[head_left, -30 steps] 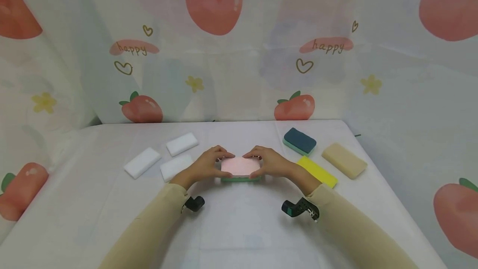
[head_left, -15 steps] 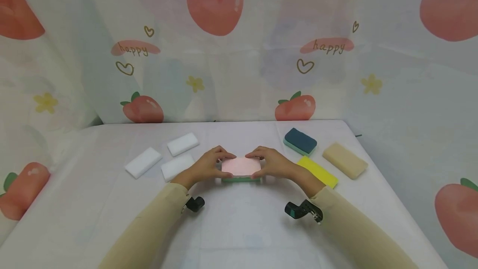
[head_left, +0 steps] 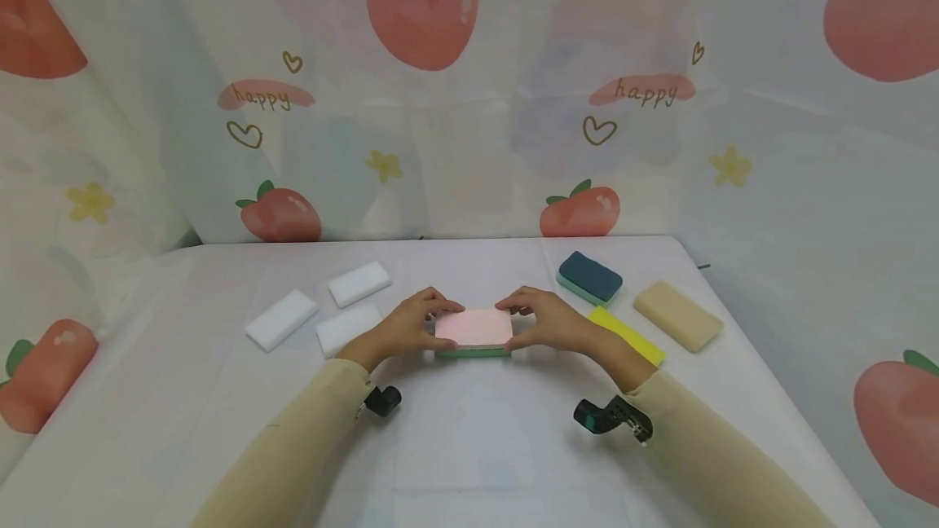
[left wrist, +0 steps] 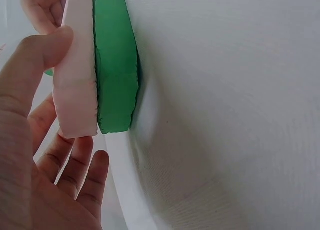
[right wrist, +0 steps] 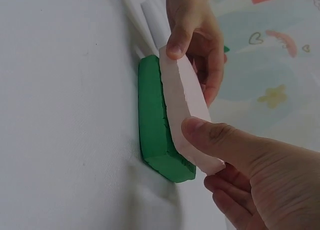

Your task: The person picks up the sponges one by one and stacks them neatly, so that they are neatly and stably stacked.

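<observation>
A pink sponge lies flat on top of a green sponge at the middle of the white table. My left hand holds the pink sponge's left end, thumb on the near side and fingers on the far side. At the right end, my right hand spans the corners of the pink sponge with thumb and fingertips. From the left wrist view, the green sponge shows below the pink one, with a thin dark seam between them. Most of the green sponge's top is hidden.
Three white sponges, among them one at the far left, lie left of the hands. On the right are a dark blue and green sponge, a yellow sponge partly behind the right forearm, and a beige sponge. A printed curtain stands behind.
My right hand has slid rightward from over the pink sponge to its right end corners. The left hand and both stacked sponges stay almost where they were.
</observation>
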{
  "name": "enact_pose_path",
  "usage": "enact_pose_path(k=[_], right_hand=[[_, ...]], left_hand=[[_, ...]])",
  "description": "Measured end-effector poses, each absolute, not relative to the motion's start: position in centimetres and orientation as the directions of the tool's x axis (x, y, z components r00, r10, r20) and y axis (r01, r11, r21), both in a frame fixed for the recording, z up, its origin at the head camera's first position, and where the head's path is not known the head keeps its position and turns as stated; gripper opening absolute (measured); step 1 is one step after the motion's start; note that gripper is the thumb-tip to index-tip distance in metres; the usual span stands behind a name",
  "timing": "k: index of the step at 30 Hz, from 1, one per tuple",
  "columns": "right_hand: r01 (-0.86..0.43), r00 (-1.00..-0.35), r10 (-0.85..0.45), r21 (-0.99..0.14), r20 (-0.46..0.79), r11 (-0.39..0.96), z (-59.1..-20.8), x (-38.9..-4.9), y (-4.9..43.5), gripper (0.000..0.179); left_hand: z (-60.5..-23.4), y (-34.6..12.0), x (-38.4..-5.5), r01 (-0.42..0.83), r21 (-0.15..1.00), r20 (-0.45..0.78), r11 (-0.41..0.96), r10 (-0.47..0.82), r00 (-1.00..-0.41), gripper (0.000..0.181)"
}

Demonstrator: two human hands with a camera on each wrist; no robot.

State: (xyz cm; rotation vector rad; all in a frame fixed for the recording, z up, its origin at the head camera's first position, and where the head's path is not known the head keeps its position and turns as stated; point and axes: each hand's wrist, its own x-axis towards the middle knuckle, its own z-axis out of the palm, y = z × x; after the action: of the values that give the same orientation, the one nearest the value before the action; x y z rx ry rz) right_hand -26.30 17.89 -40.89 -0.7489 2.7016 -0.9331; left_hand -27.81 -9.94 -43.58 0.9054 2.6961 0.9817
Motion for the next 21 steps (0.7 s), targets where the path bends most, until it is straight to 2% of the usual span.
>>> enact_pose_path(k=[8, 13, 21], right_hand=[[-0.398, -0.863, -0.505, -0.611, -0.003, 0.685, -40.2, -26.0, 19.2, 0.056], [-0.385, -0.868, -0.497, -0.621, -0.007, 0.682, -39.7, -25.6, 20.9, 0.060], [-0.368, -0.903, -0.430, -0.574, 0.031, 0.732, -39.0, -24.9, 24.5, 0.066]], left_hand=[[-43.7, -10.0, -27.9, 0.499, 0.621, 0.080, 0.605, 0.585, -0.807, 0.055], [-43.8, -10.0, -27.9, 0.488, 0.629, 0.070, 0.605, 0.581, -0.811, 0.056], [-43.8, -9.9, -27.9, 0.474, 0.639, 0.062, 0.606, 0.573, -0.817, 0.056]])
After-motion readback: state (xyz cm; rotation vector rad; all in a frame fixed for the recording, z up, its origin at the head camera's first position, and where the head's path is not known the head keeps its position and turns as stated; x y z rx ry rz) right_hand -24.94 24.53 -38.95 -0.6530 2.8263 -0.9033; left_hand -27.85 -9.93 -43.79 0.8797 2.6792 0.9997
